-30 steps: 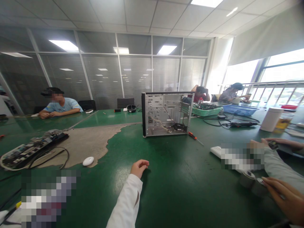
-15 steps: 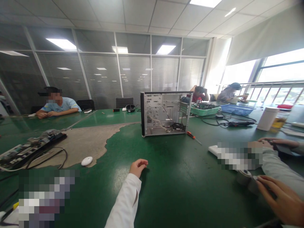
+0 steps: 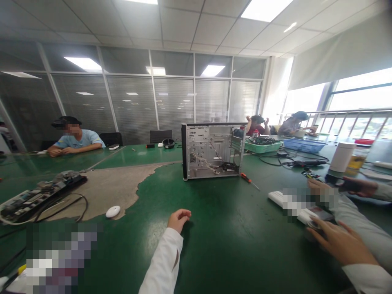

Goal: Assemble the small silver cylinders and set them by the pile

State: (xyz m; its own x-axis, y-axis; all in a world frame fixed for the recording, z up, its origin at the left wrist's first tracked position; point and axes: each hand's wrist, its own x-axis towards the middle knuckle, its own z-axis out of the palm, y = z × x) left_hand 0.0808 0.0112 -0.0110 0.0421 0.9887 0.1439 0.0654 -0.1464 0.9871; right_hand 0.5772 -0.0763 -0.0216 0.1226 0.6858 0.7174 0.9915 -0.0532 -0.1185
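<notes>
My left hand (image 3: 179, 220) rests on the green table (image 3: 220, 241) in a white sleeve. Its fingers are loosely bent and nothing shows in them. At the lower right my right hand (image 3: 343, 241) has its fingers around a grey roll (image 3: 312, 223) that looks like tape, mostly hidden under the fingers. The roll is beside a long white object (image 3: 277, 197), part of which is blurred out. Beyond my left hand stands a computer case (image 3: 214, 153) with its side off and loose cables inside. An orange-handled screwdriver (image 3: 246, 178) lies by its right corner.
A co-worker's hands (image 3: 323, 191) hold a dark object close to my right hand. A circuit board (image 3: 43, 194), a white round object (image 3: 113, 211) and cables lie left. Green (image 3: 263, 147) and blue baskets (image 3: 304, 145) and a white bottle (image 3: 342, 157) stand right.
My right hand has moved a little left and away from me, and its fingers now cover the roll. The co-worker's hands have shifted. My left hand stays in place.
</notes>
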